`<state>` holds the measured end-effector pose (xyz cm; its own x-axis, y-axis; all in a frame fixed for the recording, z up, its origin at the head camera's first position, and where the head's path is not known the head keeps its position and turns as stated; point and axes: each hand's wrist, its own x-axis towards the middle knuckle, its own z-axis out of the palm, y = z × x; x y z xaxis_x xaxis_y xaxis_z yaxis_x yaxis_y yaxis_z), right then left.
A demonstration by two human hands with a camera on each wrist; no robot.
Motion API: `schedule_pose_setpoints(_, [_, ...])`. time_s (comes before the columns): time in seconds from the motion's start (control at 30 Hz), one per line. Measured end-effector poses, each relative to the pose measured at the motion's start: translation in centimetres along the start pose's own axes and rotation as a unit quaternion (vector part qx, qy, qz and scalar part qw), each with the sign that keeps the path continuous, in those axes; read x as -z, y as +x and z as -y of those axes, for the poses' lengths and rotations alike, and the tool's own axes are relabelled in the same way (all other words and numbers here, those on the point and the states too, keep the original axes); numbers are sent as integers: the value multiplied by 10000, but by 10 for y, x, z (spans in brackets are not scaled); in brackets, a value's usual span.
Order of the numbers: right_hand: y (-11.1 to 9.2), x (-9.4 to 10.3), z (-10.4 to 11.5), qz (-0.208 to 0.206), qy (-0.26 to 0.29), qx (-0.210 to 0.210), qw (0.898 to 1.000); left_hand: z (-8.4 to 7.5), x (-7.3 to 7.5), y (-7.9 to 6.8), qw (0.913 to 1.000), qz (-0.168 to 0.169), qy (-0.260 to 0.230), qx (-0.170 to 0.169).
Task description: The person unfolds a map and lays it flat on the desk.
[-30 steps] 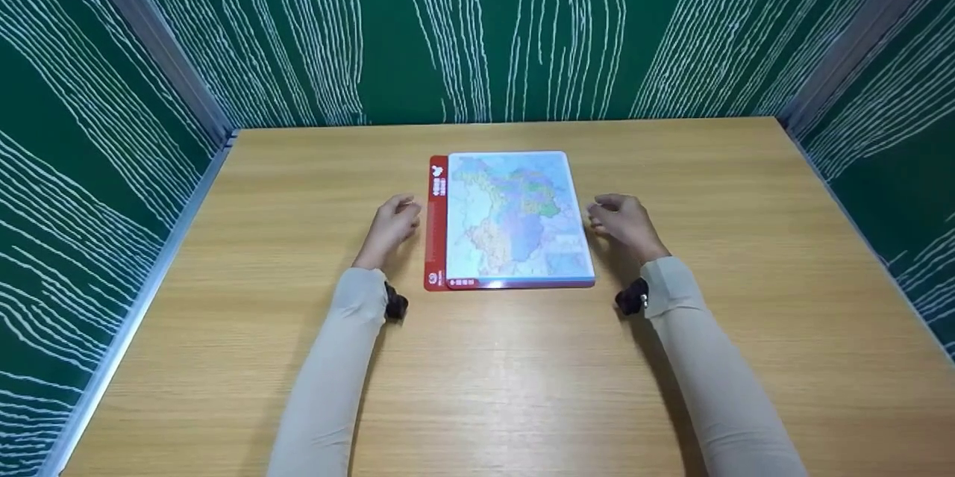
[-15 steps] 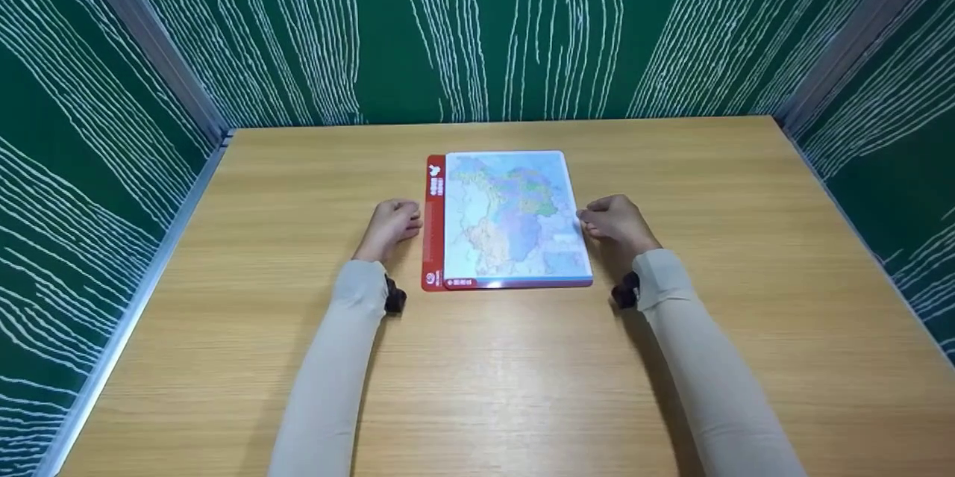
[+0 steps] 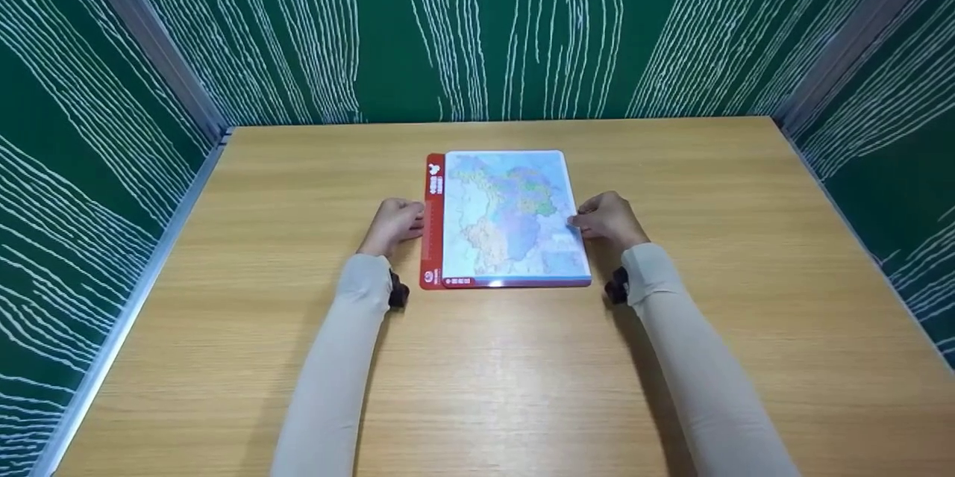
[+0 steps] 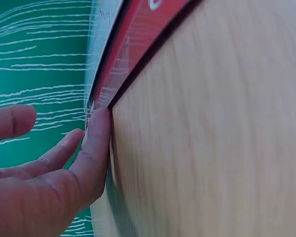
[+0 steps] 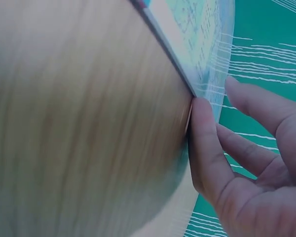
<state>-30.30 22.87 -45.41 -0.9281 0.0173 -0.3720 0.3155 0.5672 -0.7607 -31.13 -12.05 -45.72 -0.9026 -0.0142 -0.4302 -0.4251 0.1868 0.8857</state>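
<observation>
At twelve o'clock from me the map board (image 3: 515,219) lies flat on the table (image 3: 500,387). My left hand (image 3: 392,226), open with thumb apart, touches its red edge (image 3: 433,245) at nine o'clock; my right hand (image 3: 609,219), also unclenched, sets a fingertip against its pale edge (image 3: 568,184) at three. Wood stretches wide past both hands and toward six, the green wall (image 3: 515,36) beyond twelve
</observation>
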Motion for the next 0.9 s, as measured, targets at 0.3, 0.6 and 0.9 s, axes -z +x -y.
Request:
schedule_pose_setpoints(0.3, [2,-6,-3,-223,-17,419,9989,0,-1,-1,9994,-139,234,-216])
schedule_pose_setpoints(0.6, [2,-8,-8,-328,-139,465,9983,8,-4,3,9985,-273,227,-422])
schedule_pose_setpoints(0.9, [2,-7,-6,-398,29,275,9988,8,-4,3,9976,-277,359,-531])
